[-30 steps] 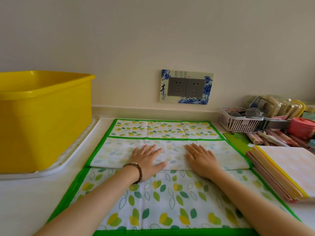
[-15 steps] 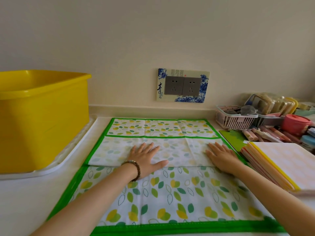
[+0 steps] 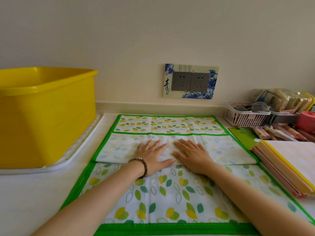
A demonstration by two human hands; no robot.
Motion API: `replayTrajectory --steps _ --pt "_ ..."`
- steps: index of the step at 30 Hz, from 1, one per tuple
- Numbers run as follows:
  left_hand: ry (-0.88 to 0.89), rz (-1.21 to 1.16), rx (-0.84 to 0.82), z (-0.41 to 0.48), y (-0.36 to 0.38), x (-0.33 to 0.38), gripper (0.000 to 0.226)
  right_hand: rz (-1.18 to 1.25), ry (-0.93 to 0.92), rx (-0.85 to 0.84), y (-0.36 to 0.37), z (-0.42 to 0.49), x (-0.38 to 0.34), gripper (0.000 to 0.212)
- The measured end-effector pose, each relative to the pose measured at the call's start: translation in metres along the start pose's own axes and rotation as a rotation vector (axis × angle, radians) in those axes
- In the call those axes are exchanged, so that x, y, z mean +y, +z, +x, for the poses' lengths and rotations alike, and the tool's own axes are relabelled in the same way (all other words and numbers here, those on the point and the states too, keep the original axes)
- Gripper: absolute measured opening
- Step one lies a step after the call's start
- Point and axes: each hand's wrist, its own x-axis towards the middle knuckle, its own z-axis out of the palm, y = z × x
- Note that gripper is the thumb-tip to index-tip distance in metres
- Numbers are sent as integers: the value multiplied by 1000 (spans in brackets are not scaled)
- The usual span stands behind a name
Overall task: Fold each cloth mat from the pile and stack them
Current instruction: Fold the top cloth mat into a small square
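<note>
Left hand [image 3: 151, 155] and right hand [image 3: 192, 155]: both lie flat, palms down, fingers straight and gripping nothing. They sit side by side, thumbs nearly meeting, and press on a pale band [image 3: 119, 149] that runs across the middle of the green-bordered leaf-print mat [image 3: 170, 198].

The mat is spread on the bench [image 3: 34, 198] straight ahead of the person. Printed cloth shows both nearer and farther than the pale band.

Step in hand, by judgement: a first fold is being pressed flat, and the mat is not yet folded to size.

The next move appears to call for gripping one border with both hands and carrying it over squarely, green edges matched, before creasing again.

Just right of the mat lies a stack of flat mats [image 3: 289, 164]; whether it is the pile or finished work cannot be told. On the left a yellow tub [image 3: 46, 116] stands on a white tray [image 3: 51, 166].
</note>
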Motion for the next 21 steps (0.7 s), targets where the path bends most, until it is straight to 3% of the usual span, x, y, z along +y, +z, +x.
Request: replayTrajectory --steps 6,11,21 --pt "50 -31 -3 -13 -4 -25 70 -18 12 -11 0 1 1 60" --pt "14 -38 17 -30 -6 -66 98 -29 5 -16 1 2 3 60" --pt "-51 -104 55 -49 -9 -92 116 -45 12 -20 0 1 2 59"
